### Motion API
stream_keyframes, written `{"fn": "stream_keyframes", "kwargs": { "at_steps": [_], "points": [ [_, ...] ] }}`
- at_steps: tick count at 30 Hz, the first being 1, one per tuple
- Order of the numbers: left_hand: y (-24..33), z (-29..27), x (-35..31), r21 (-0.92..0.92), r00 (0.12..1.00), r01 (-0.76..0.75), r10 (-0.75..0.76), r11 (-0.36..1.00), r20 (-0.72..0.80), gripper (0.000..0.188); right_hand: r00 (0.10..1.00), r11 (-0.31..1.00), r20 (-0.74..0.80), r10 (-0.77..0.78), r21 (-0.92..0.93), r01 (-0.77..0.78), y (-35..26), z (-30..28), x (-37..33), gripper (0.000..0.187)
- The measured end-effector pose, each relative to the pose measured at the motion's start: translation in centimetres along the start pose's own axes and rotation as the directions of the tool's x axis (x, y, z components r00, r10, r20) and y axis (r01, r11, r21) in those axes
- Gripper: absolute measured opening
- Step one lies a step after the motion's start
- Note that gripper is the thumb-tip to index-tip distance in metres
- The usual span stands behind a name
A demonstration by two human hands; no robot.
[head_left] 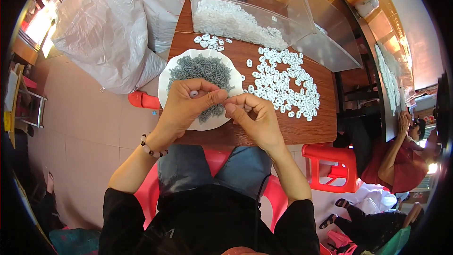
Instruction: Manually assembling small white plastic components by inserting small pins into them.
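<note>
Bent over a glossy brown wood-grain worktop (pixel 302 136), a seated person in a black short-sleeved top brings two bare hands together above a scalloped white dish (pixel 165 82) heaped with small, slender grey pieces (pixel 200 68). The left hand (pixel 185 107) keeps its grip closed, thumb and forefinger pressed tip to tip, with a small white oval piece (pixel 194 93) tucked in the crook behind them. The right hand (pixel 257 119) meets it at the fingertips, its own grip drawn into a pinch; whatever lies between those fingers is too small to make out.

To the right of the dish, white oval pieces with dark centers (pixel 276 92) spread across the wood, while a smaller cluster (pixel 207 42) sits just beyond the dish's far rim. Behind them stands a clear plastic bin (pixel 292 14), partly filled with similar white pieces. A bulging white plastic sack (pixel 104 33) slumps at left, near a red slipper (pixel 144 100). At far right, beside a red plastic stool (pixel 330 170), sits another person in dark red (pixel 401 165).
</note>
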State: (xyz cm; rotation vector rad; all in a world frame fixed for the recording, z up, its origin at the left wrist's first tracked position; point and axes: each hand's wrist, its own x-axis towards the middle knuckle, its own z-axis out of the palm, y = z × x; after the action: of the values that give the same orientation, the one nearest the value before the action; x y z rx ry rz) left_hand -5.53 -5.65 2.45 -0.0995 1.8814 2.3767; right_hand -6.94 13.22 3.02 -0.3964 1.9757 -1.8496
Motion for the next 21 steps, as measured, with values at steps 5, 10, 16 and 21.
{"fn": "stream_keyframes", "kwargs": {
  "at_steps": [5,10,16,21],
  "points": [
    [-1.0,0.4,-0.3,-0.126,0.996,-0.091,0.089,0.988,-0.016,0.015,0.995,0.989,0.041,0.085,0.115,-0.09,-0.1,0.7,0.3,0.019],
    [-1.0,0.6,-0.6,-0.179,0.994,-0.114,0.113,0.977,-0.015,0.016,0.997,0.963,0.06,0.055,0.259,-0.069,0.0,1.1,0.9,0.018],
    [-1.9,0.5,-0.9,-0.167,0.98,-0.191,0.177,0.967,-0.095,0.015,0.998,0.956,0.006,0.069,0.286,-0.068,-0.4,1.4,0.9,0.017],
    [-1.9,0.1,-1.2,-0.023,0.975,-0.215,0.213,0.976,-0.056,0.014,0.996,0.955,-0.005,0.092,0.283,-0.087,-0.5,1.0,1.0,0.014]
  ]
}}
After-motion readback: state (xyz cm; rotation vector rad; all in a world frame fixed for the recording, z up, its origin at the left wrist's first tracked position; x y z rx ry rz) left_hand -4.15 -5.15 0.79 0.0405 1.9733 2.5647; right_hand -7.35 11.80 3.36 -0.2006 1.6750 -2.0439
